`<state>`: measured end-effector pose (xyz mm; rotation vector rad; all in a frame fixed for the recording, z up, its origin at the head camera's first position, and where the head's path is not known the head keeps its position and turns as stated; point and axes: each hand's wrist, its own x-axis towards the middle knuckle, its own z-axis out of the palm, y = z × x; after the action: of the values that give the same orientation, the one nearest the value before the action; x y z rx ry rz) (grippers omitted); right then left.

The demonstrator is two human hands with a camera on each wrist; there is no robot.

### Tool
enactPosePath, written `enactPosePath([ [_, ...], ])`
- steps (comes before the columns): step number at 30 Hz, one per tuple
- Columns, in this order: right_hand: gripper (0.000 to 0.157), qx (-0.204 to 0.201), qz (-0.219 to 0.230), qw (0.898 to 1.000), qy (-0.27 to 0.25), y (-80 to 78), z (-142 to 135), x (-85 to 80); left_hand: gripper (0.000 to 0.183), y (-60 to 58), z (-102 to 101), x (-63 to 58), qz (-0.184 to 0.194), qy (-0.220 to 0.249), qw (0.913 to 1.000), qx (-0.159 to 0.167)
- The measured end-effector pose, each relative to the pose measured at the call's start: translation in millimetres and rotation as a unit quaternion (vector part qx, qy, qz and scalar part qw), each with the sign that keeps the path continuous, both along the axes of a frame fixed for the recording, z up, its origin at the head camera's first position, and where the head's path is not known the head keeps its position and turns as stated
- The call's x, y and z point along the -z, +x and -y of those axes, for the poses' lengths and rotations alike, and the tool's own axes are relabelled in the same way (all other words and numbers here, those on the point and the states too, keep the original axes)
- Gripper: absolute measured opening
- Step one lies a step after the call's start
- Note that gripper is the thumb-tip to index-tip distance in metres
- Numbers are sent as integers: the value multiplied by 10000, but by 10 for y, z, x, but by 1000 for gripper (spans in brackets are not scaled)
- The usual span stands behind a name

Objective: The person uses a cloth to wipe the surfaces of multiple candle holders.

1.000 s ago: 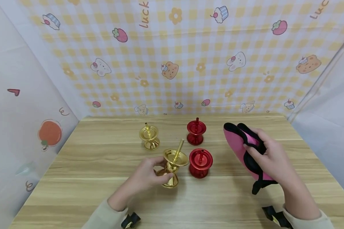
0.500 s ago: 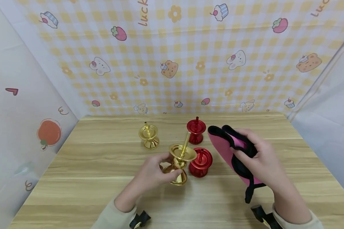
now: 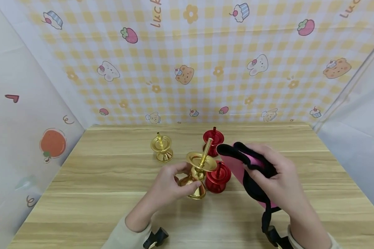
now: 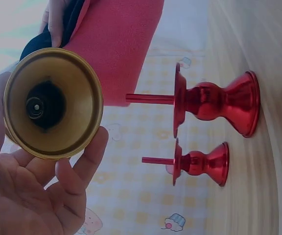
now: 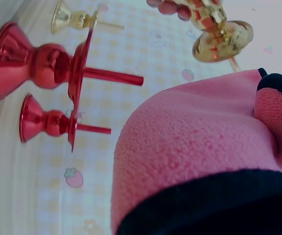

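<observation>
My left hand [image 3: 169, 183] grips a shiny gold candle holder [image 3: 197, 174] by its waist and base, raised and tilted with its tube leaning right. Its hollow underside [image 4: 80, 98] faces the left wrist camera. In my right hand [image 3: 278, 181] is a folded pink fleece cloth [image 3: 233, 166] with black edging and a dangling black strap. The cloth is close to the gold holder's right side; in the right wrist view, its fleece [image 5: 195, 127] fills much of the picture, and I cannot tell whether they touch. Part of the gold base is hidden by my fingers.
Two red candle holders [image 3: 218, 174] [image 3: 214, 137] stand upright just behind the held one, the farther partly covered. A second gold holder [image 3: 164, 152] stands at the back left. Patterned fabric [image 3: 218, 90] hangs along the back of the wooden table [image 3: 90, 193].
My left hand has carried the gold candle holder rightward and slightly up. My right hand has brought the pink cloth leftward, closing the gap between them.
</observation>
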<state>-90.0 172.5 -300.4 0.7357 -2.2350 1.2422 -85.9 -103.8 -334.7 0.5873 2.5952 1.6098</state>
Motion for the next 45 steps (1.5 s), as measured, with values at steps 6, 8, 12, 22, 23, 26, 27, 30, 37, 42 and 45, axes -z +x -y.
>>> enactPosePath([
  [6, 51, -366, -324, 9988, -100, -5, 102, 61, 25, 10, 5, -4, 4, -37, 10000, -18],
  [8, 50, -572, -411, 9974, -171, -11, 128, 77, 25, 14, 10, 0, -11, -57, 10000, -8],
  [12, 25, -972, -764, 9921, -204, -45, 152, 115, 26, 21, 26, 7, 16, -39, 10000, 73],
  [22, 26, -1169, -1517, 9815, -91, -110, 217, 195, 27, 42, 19, -12, -300, -301, 9988, 253],
  [23, 25, -1165, -1545, 9811, -86, -112, 227, 200, 27, 44, 18, -14, -359, -337, 9984, 269],
  [26, 25, -1146, -1563, 9810, -76, -111, 265, 216, 26, 46, 15, -18, -578, -452, 9967, 334],
  [27, 24, -1141, -1563, 9811, -82, -111, 277, 221, 26, 46, 15, -18, -647, -480, 9961, 356],
  [30, 24, -1169, -1527, 9812, -141, -110, 308, 237, 25, 44, 13, -13, -816, -561, 9942, 412],
  [37, 24, -1140, -1607, 9800, -291, -121, 327, 258, 25, 36, 3, -13, -1041, -699, 9907, 533],
  [42, 26, -960, -1679, 9802, -425, -128, 350, 276, 23, 40, 2, -14, -1061, -687, 9901, 604],
  [45, 26, -867, -1641, 9813, -508, -128, 327, 283, 21, 39, -19, 0, -1014, -582, 9908, 675],
])
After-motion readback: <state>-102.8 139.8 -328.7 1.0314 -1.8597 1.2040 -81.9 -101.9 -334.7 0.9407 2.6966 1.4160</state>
